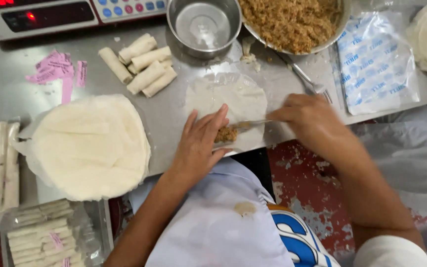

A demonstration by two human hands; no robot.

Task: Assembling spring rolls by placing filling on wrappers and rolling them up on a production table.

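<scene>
Filling step — the right hand (307, 118), fingers closed on a fork (253, 123), sets filling (226, 134) on the wrapper (228, 101) at the table edge; left hand (201, 143), fingers together, steadies it. Rolling wants a tight tuck.

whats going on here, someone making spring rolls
A person is filling a wrapper laid flat on a metal table. The right hand holds a utensil at a small heap of filling, with the left hand beside the heap. Finished rolls lie behind, near a bowl of filling and a stack of wrappers.
</scene>
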